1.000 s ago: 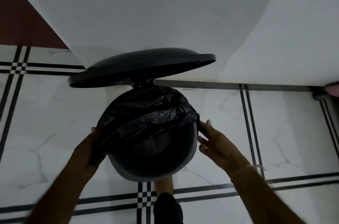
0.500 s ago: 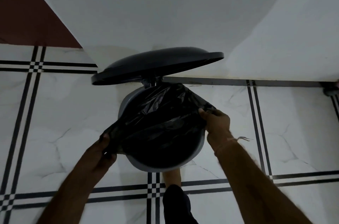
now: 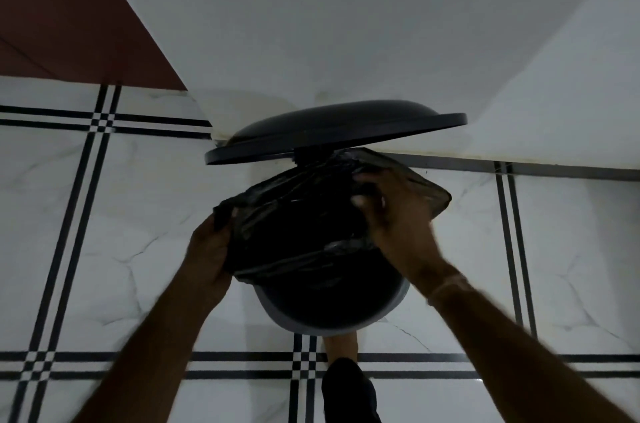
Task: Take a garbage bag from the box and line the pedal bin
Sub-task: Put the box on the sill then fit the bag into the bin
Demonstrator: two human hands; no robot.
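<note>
The left hand's (image 3: 207,256) fingers (image 3: 221,215) were curled round the bag's (image 3: 294,225) left edge, thumb on top, clamping the black plastic. The right hand's (image 3: 398,222) fingers (image 3: 367,187) were bent and pinched the bag's far right edge, with a loose flap spilling out to the right beyond them. A pale thread (image 3: 446,284) circled the right wrist.

The bag lay stretched between the hands, its long axis running left to right over the far part of the bin's mouth. The near rim of the bin (image 3: 332,325) was bare and grey. In the dim light the bag's near edge seemed to sag inside the bin. The dark lid (image 3: 332,128) stood raised on the far side, tilted up toward the wall (image 3: 311,24).

The bin stood on a white marbled tile floor (image 3: 104,232) crossed by paired black lines, close against a plain white wall corner. A red-brown panel (image 3: 69,7) filled the far left. A foot (image 3: 341,343) showed just near of the bin.
</note>
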